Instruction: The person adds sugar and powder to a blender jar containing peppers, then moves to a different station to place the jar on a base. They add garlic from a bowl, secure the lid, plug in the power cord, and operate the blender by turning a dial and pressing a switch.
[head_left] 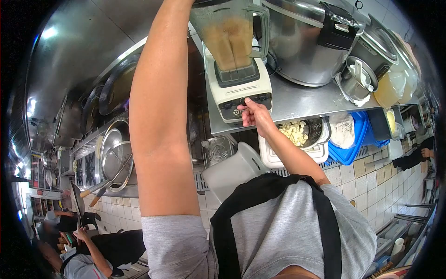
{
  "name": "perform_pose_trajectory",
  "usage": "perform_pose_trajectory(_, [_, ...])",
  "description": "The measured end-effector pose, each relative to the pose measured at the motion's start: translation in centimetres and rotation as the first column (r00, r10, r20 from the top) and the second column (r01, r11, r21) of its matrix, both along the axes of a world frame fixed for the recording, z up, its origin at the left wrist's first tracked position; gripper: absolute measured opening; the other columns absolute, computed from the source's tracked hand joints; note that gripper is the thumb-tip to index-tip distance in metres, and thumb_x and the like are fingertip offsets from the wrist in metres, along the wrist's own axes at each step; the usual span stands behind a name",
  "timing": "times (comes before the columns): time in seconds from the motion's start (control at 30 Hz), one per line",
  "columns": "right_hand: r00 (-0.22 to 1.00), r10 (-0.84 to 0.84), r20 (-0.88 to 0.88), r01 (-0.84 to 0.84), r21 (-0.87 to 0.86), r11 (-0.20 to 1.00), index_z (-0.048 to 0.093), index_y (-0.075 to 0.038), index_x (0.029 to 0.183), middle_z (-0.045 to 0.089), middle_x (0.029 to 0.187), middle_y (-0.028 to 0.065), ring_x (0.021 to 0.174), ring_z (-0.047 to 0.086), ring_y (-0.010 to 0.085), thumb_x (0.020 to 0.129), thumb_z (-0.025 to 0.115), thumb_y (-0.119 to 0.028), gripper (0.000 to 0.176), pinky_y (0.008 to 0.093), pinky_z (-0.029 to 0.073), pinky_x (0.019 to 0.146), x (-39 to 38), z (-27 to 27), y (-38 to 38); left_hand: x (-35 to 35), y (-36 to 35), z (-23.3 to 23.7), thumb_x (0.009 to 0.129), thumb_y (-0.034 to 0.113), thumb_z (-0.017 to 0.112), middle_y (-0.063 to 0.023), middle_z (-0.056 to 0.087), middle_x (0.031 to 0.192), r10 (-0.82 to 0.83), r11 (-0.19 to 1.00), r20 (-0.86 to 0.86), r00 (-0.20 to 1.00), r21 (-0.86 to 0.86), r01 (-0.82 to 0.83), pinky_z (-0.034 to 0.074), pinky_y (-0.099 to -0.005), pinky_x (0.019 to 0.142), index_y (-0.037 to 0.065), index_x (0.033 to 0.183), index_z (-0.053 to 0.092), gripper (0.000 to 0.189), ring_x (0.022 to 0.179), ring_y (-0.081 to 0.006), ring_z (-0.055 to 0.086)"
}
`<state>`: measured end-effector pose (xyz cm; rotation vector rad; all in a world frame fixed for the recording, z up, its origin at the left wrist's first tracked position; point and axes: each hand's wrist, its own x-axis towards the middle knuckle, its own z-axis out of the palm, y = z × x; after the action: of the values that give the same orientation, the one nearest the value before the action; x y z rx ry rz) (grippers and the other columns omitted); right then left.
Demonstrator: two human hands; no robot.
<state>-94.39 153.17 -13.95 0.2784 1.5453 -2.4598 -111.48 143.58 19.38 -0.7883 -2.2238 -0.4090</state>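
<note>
A blender stands at the counter's edge, its cream base (239,90) carrying a clear jug (227,37) part-filled with a brownish, cloudy mix. My right hand (255,115) is at the black control panel on the front of the base, thumb and curled fingers closed on the control knob (242,101). My left arm stretches up beside the jug. The left hand itself lies beyond the top edge of the view, and the top of the jug is cut off there too.
Right of the blender stand a large steel pot (297,51), a small pot with utensils (357,81) and a bag of yellowish liquid (390,90). Below are pale chopped pieces (293,132) and a blue tub (355,149). Strainers (114,144) hang left; co-workers (88,260) stand lower left.
</note>
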Motion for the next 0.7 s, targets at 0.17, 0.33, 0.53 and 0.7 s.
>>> perform_pose_trajectory(0.17, [1.000, -0.001, -0.002, 0.001, 0.006, 1.000, 0.060, 0.000, 0.094, 0.055, 0.059, 0.0009, 0.047, 0.052, 0.0110, 0.093, 0.048, -0.042, 0.044, 0.0223, 0.041, 0.047, 0.0, 0.0, 0.0, 0.5, 0.2, -0.1, 0.093, 0.042, 0.028, -0.0195, 0.054, 0.121, 0.065, 0.997, 0.024, 0.998, 0.044, -0.066, 0.038, -0.0425, 0.096, 0.005, 0.117, 0.056, 0.051, 0.114, -0.0371, 0.049])
perform_pose_trajectory(0.33, [1.000, -0.002, -0.006, 0.002, 0.013, 1.000, 0.060, 0.000, 0.095, 0.055, 0.058, 0.0007, 0.046, 0.052, 0.0110, 0.093, 0.047, -0.042, 0.044, 0.0225, 0.041, 0.047, 0.0, 0.1, 0.0, 1.4, 0.3, 0.1, 0.092, 0.040, 0.031, -0.0184, 0.055, 0.120, -0.011, 0.998, 0.022, 1.000, 0.058, 0.010, 0.038, -0.0426, 0.095, 0.006, 0.114, 0.057, 0.049, 0.113, -0.0370, 0.049])
perform_pose_trajectory(0.53, [1.000, -0.002, 0.001, 0.002, 0.008, 1.000, 0.060, 0.000, 0.096, 0.055, 0.059, 0.0003, 0.046, 0.051, 0.0103, 0.093, 0.047, -0.043, 0.045, 0.0217, 0.040, 0.046, 0.0, 0.0, 0.0, 2.4, 0.4, 0.0, 0.091, 0.038, 0.032, -0.0173, 0.056, 0.119, -0.047, 0.994, -0.020, 0.999, 0.099, 0.049, 0.039, -0.0426, 0.094, 0.007, 0.112, 0.059, 0.046, 0.111, -0.0367, 0.051])
perform_pose_trajectory(0.7, [1.000, -0.004, -0.014, 0.004, 0.007, 1.000, 0.060, 0.000, 0.096, 0.055, 0.059, 0.0002, 0.046, 0.052, 0.0101, 0.093, 0.047, -0.043, 0.045, 0.0214, 0.039, 0.046, 0.0, 0.0, 0.0, 3.2, 0.4, 0.4, 0.091, 0.037, 0.033, -0.0174, 0.056, 0.118, -0.069, 0.995, 0.046, 0.997, 0.077, 0.065, 0.039, -0.0423, 0.094, 0.007, 0.113, 0.059, 0.045, 0.110, -0.0367, 0.051])
